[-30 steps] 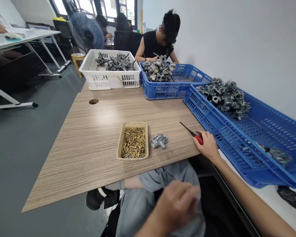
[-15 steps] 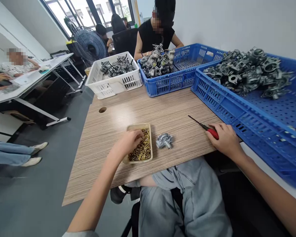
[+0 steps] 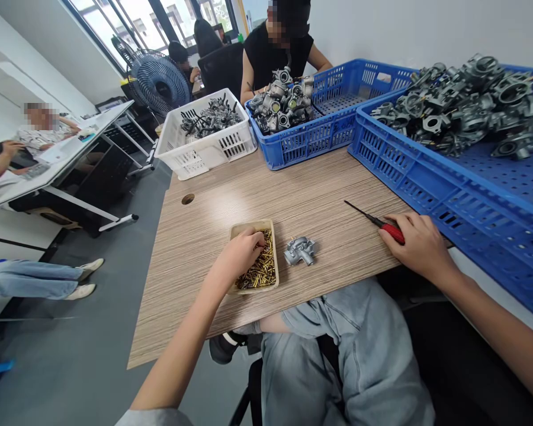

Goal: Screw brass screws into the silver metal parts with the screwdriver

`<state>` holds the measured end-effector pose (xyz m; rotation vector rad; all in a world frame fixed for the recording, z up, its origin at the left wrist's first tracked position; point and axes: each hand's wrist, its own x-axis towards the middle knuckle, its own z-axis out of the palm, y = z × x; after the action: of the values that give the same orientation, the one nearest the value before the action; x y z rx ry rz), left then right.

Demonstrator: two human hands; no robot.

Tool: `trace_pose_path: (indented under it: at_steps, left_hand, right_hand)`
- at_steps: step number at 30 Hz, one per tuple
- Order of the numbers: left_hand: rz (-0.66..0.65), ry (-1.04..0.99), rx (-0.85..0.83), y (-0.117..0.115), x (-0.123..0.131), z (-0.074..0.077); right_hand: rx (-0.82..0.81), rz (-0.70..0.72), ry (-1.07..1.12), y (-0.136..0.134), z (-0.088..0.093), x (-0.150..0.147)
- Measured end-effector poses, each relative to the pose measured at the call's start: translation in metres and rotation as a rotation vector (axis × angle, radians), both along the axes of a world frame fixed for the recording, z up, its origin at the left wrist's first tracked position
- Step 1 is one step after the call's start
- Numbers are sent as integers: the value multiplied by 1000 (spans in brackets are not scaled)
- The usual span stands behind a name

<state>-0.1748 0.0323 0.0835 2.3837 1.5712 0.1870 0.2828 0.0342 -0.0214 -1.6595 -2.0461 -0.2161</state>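
My left hand (image 3: 240,255) reaches into a shallow cream box (image 3: 276,273) filled with small brass carburetor jets (image 3: 263,273). Its fingers are bent and pressed together over the jets; whatever they pinch is hidden. Just right of the box, a grey metal carburetor body (image 3: 301,251) lies alone on the table. Farther right, my right hand (image 3: 420,245) rests on the tabletop, closed round the red handle of a screwdriver (image 3: 393,232). The dark shaft of the screwdriver points to the far left, its tip away from the carburetor body.
Along the table's (image 3: 195,236) far side stand a white basket (image 3: 204,160) and a blue crate (image 3: 293,151), both with metal parts. A larger blue crate (image 3: 444,183) heaped with carburetors borders the right. A person (image 3: 275,53) sits opposite; a fan (image 3: 160,80) stands behind.
The view has shifted slightly, so the table things sit a little farther right. My left hand stays in the box of jets, its fingers slightly moved. My right hand keeps the screwdriver.
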Motion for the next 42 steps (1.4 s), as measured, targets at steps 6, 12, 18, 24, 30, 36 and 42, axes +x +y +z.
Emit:
trace_pose_path:
  at_steps: [6, 12, 18, 24, 30, 36, 42]
  left_hand:
    - [117, -489, -182, 5, -18, 8]
    - [202, -589, -152, 3, -27, 17]
    - [207, -392, -20, -1, -32, 20]
    - [166, -213, 22, -5, -35, 22]
    - [163, -155, 61, 1, -39, 15]
    - [146, -83, 141, 2, -45, 15]
    - [136, 233, -18, -10, -37, 23]
  right_hand:
    - [3, -13, -7, -2, 0, -2]
    - [2, 6, 16, 1, -3, 1]
    - [-1, 4, 10, 2, -3, 2]
    - [9, 6, 9, 2, -6, 4]
    - [8, 29, 28, 5, -10, 8]
    - [-2, 47, 44, 7, -12, 10]
    - [-1, 19, -1, 2, -4, 6]
